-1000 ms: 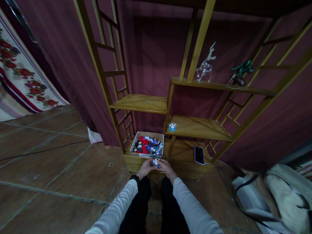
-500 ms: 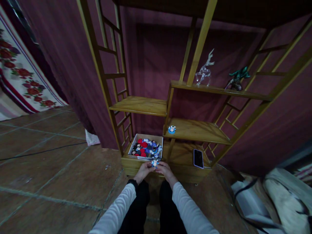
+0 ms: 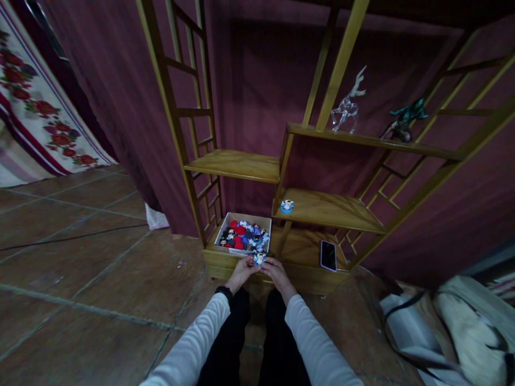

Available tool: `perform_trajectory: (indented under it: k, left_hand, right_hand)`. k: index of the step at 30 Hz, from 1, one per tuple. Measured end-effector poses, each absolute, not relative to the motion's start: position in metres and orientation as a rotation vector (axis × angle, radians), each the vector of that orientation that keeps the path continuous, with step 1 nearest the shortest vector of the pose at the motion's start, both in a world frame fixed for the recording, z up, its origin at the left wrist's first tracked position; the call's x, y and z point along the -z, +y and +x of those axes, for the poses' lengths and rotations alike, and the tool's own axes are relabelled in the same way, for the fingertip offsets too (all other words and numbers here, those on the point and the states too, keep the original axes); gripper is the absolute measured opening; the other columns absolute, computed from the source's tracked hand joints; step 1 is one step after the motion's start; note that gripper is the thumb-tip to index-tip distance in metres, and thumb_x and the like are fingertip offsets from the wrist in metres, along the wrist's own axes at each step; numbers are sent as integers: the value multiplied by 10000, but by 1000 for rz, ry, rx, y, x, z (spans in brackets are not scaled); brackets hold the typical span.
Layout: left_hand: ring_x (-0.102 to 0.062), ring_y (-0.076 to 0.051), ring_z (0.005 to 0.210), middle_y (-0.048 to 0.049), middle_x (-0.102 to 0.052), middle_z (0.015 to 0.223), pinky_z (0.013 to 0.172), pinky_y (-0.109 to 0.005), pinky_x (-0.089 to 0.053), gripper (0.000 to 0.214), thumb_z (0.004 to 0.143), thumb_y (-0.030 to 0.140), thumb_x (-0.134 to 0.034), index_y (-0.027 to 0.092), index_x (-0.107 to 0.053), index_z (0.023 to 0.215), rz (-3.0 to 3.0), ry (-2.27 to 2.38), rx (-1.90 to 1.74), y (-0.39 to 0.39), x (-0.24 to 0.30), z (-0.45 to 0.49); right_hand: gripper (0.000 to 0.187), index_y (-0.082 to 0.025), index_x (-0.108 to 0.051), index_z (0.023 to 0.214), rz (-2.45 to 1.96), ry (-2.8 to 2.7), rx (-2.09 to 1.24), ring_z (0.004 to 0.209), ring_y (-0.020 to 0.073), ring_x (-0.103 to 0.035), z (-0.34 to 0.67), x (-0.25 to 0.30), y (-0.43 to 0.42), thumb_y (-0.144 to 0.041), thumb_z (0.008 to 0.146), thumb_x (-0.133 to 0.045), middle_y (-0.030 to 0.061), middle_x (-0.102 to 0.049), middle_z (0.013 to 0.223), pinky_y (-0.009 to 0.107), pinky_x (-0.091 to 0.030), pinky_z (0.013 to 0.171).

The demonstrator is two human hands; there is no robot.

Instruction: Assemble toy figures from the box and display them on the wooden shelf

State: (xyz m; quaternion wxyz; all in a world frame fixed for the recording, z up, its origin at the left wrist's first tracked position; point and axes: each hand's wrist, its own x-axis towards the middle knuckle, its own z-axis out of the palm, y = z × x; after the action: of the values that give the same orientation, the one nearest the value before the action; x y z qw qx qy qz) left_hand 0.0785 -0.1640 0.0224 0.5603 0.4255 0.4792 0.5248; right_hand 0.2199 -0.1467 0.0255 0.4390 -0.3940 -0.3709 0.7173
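A small blue-and-white figurine (image 3: 259, 259) is held between my left hand (image 3: 243, 269) and my right hand (image 3: 276, 269), just in front of the box's near edge. Fingers of both hands are closed on its sides. Right behind them, a shallow cardboard box (image 3: 264, 220) holds many small figurines in red, black, blue and white, jumbled together. A similar figurine on a round blue base (image 3: 287, 206) stands upright at the left end of the low middle shelf (image 3: 330, 208).
A phone (image 3: 328, 255) lies on the bottom board at right. On the upper right shelf stand a clear deer ornament (image 3: 346, 110) and a dark green ornament (image 3: 404, 122). The left shelf (image 3: 235, 164) juts out above the box. Bags (image 3: 462, 316) sit on the floor at right.
The whole view has shifted slightly, with the shelving now a little higher and further right. Both hands still hold the figurine in front of the box.
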Motion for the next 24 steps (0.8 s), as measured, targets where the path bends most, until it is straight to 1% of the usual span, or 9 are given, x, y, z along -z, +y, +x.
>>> perform_trajectory:
  k: [6, 11, 15, 19, 21, 24]
  left_hand:
    - [-589, -153, 690, -26, -652, 730, 718, -301, -453, 393, 465, 295, -782, 128, -612, 777, 1059, 1172, -1229, -165, -21, 80]
    - [-574, -129, 660, -17, -645, 745, 689, -275, -451, 380, 481, 246, -765, 129, -591, 798, 1099, 1154, -1253, -164, -15, 80]
    - [-584, -136, 682, -18, -646, 761, 685, -274, -455, 385, 478, 239, -764, 134, -573, 797, 1102, 1166, -1265, -162, -12, 83]
    - [-593, -144, 692, -14, -646, 757, 684, -283, -463, 396, 475, 255, -766, 138, -568, 797, 1093, 1172, -1256, -162, -12, 85]
    - [-590, -139, 680, -13, -645, 751, 688, -282, -461, 408, 470, 258, -769, 134, -570, 803, 1105, 1179, -1245, -162, -12, 85]
    - [-575, -125, 647, 2, -630, 709, 669, -265, -454, 394, 470, 251, -767, 132, -558, 782, 1142, 1169, -1240, -161, -10, 83]
  right_hand:
    - [423, -159, -655, 841, -980, -919, -1781, 851, 229, -638, 221, -29, -153, -385, 500, -762, 73, -687, 871, 363, -485, 796]
    - [406, -170, -651, 858, -971, -908, -1728, 852, 231, -640, 219, -19, -151, -383, 525, -744, 64, -690, 879, 340, -503, 750]
    - [396, -181, -647, 874, -985, -889, -1720, 818, 220, -639, 215, -12, -150, -372, 538, -732, 58, -686, 881, 334, -505, 719]
    - [382, -192, -638, 890, -959, -921, -1680, 844, 218, -625, 214, -13, -151, -370, 560, -710, 49, -677, 908, 326, -495, 715]
    - [366, -192, -636, 865, -952, -965, -1642, 831, 215, -618, 213, -16, -151, -370, 553, -709, 39, -677, 885, 318, -485, 710]
    - [330, -187, -629, 780, -972, -1047, -1563, 762, 206, -607, 212, -18, -149, -367, 520, -722, 21, -673, 774, 305, -465, 694]
